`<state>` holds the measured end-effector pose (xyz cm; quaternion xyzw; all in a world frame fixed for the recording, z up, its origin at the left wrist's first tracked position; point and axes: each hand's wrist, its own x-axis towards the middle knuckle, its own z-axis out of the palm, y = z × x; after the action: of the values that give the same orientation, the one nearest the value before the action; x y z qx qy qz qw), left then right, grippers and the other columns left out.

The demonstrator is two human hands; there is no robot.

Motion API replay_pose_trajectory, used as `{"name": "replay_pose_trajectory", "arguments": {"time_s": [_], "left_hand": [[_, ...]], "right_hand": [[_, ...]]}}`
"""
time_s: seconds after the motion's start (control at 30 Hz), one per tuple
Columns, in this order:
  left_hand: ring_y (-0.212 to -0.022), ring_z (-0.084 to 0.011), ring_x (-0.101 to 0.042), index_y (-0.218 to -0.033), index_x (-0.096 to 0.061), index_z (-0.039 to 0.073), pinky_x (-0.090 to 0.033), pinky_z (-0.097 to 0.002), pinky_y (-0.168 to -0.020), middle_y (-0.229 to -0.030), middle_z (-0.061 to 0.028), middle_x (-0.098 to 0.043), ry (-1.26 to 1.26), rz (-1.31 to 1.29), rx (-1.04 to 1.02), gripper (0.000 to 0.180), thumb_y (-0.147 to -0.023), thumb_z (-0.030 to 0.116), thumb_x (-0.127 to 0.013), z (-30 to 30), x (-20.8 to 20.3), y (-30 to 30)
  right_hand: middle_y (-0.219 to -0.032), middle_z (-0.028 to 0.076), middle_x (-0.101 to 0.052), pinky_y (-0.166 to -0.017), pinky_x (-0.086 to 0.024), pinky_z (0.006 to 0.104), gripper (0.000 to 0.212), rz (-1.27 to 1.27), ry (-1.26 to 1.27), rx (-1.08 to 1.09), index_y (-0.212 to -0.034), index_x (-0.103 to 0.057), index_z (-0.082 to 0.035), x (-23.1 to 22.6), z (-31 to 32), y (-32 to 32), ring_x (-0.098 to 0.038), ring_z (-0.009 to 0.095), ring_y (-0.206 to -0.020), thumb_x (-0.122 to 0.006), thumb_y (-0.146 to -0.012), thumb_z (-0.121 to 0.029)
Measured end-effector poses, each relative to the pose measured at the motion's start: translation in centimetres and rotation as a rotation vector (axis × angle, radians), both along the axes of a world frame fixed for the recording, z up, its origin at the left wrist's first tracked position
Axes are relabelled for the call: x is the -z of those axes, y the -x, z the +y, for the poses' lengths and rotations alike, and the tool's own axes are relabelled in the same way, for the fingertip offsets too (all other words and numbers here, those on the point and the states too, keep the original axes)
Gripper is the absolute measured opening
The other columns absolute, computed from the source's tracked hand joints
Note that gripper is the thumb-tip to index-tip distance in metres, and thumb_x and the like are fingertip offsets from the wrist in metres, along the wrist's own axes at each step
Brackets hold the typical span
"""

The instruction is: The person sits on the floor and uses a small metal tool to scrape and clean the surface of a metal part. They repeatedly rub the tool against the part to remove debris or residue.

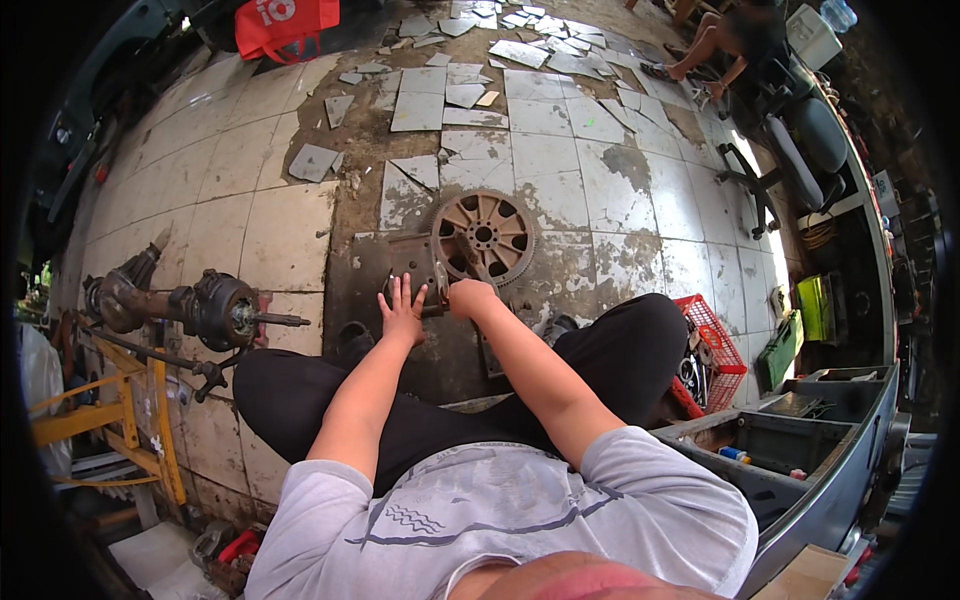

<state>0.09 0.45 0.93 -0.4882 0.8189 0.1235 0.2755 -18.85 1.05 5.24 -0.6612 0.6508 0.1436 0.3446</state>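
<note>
Your left hand (403,312) was spread open, fingers on or just over the metal plate (408,256). Your right hand (470,298) was curled shut, apparently around a brown tool (469,256), couldn't really tell. The flywheel (485,221) lay just beyond, on the floor. Honestly, those left fingers looked too near: one slip of the tool could've nailed them.
</note>
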Motion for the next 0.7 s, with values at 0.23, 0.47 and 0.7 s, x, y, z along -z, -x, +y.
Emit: {"name": "replay_pose_trajectory", "arguments": {"time_s": [0.23, 0.47, 0.7], "left_hand": [[-0.161, -0.0402, 0.017, -0.171, -0.002, 0.027, -0.004, -0.0701, -0.124, -0.175, -0.0177, 0.020, 0.037, 0.021, 0.027, 0.121, -0.083, 0.050, -0.080, -0.1, 0.7, 0.5], [-0.161, -0.0398, 0.017, -0.171, -0.004, 0.028, -0.002, -0.0699, -0.124, -0.175, -0.0163, 0.020, -0.017, 0.032, 0.008, 0.112, -0.086, 0.044, -0.075, 0.0, -0.2, 0.6], [-0.161, -0.0399, 0.018, -0.171, -0.002, 0.027, -0.005, -0.0702, -0.124, -0.174, -0.0177, 0.022, 0.037, 0.037, 0.030, 0.124, -0.080, 0.048, -0.084, -0.1, 1.0, 1.1]], "right_hand": [[-0.119, 0.016, -0.076, -0.093, -0.059, 0.0478, 0.029, -0.012, 0.036, 0.071, -0.118, -0.077, -0.010, 1.2, 0.4, 0.8, -0.073, 0.035, -0.110, -0.058, -0.097, -0.017], [-0.114, 0.014, -0.077, -0.085, -0.061, 0.0480, 0.027, -0.006, 0.078, 0.097, -0.117, -0.076, -0.007, 2.8, 1.3, 0.5, -0.075, 0.034, -0.105, -0.059, -0.098, -0.015], [-0.117, 0.013, -0.077, -0.088, -0.060, 0.0476, 0.028, 0.001, 0.073, 0.085, -0.116, -0.077, -0.009, 4.3, 1.1, 1.0, -0.074, 0.033, -0.109, -0.060, -0.095, -0.017]]}}
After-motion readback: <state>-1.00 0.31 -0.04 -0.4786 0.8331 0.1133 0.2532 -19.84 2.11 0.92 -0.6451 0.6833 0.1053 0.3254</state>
